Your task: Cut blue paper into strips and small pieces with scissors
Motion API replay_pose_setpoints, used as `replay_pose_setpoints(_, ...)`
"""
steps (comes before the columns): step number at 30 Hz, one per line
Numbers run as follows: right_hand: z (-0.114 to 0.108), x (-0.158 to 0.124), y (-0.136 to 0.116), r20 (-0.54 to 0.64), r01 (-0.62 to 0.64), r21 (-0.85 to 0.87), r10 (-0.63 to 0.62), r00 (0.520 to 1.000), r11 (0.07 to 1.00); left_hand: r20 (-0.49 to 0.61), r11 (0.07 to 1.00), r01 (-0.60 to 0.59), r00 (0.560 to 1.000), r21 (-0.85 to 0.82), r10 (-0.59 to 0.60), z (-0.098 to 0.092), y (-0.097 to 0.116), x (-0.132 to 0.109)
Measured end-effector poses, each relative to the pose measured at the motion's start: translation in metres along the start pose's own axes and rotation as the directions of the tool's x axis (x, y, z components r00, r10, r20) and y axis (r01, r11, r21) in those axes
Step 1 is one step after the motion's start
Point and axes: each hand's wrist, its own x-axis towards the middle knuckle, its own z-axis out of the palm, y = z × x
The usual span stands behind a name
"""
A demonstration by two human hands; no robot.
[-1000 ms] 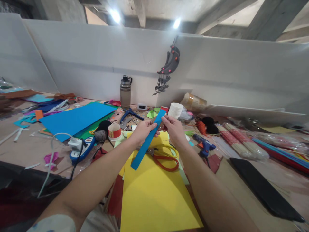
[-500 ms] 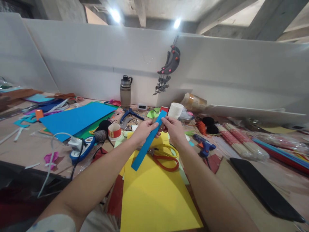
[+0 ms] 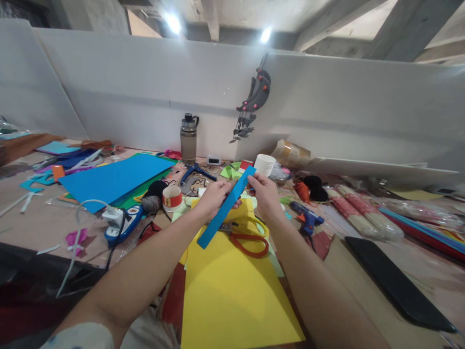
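Observation:
A long blue paper strip [image 3: 221, 216] is held slantwise in mid-air, its upper end pointing away to the right. My left hand [image 3: 213, 198] is closed on its left edge, with some fingertips hidden behind it. At the upper right edge, my right hand [image 3: 267, 194] pinches the strip between thumb and fingers. Below both hands, scissors [image 3: 250, 245] with one yellow and one red-orange handle loop lie on a large yellow paper sheet [image 3: 236, 295]. Part of the scissors' blades is covered by the strip.
A red-and-white paper cup [image 3: 172, 198], a blue power strip [image 3: 125, 225] and a big blue sheet [image 3: 123, 177] lie to the left. Rightward are a blue glue gun [image 3: 308, 218] and a black flat object [image 3: 399, 283]. A water bottle [image 3: 189, 138] stands behind, near white cups [image 3: 264, 165].
The strip has shifted slightly up and to the right, its lower end rising. My right hand has moved a little right, and my left hand a little left.

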Motion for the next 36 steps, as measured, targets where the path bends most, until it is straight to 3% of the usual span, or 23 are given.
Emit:
replay_pose_setpoints(10,0.005,-0.003,0.004,0.097,-0.04,0.005,0.039,0.995,0.999,0.018,0.995,-0.073,0.997,-0.074,0.075,0.001,-0.001,0.002)
replay_pose_setpoints(24,0.004,-0.004,0.003,0.197,-0.144,0.089,0.124,0.973,0.986,-0.014,0.997,-0.078,0.997,0.007,0.078,0.001,-0.003,0.002)
replay_pose_setpoints(33,0.003,-0.001,0.006,0.094,-0.15,0.049,0.145,0.985,0.987,-0.007,0.999,-0.036,0.999,0.019,0.036,0.004,-0.001,-0.001)
replay_pose_setpoints(36,0.0,0.001,0.009,0.071,-0.167,0.011,0.165,0.984,0.986,-0.022,0.999,0.047,0.999,-0.003,-0.047,0.009,-0.005,-0.004)
